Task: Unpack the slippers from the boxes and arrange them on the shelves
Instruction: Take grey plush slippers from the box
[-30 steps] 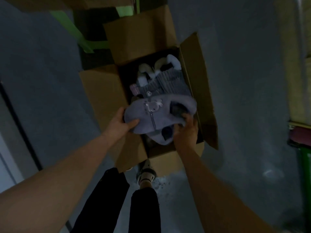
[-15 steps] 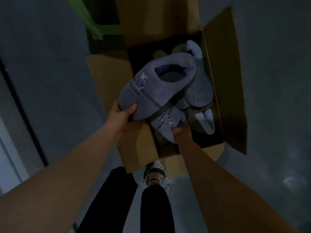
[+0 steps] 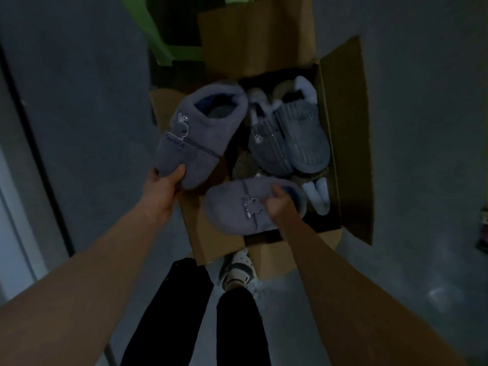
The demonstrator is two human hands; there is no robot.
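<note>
left hand (image 3: 161,188) grips one slipper (image 3: 196,138), right hand (image 3: 282,207) pinches its mate (image 3: 232,207) — box (image 3: 346,122) depths dark.

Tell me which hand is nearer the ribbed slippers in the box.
Right. The right hand, gripping one plush slipper, is just short of the ribbed slippers; the left hand, holding the other plush slipper, lies farther left.

Seen from the wearer's own head. Two forearms are bare along their whole visible length, and the left hand (image 3: 161,191) and right hand (image 3: 282,207) are bare too. Lower down are two legs in plain black trousers (image 3: 169,313), dark and without visible pattern. One foot shows, in a white shoe (image 3: 239,270) with dark bands across its top and small dark dots.
</note>
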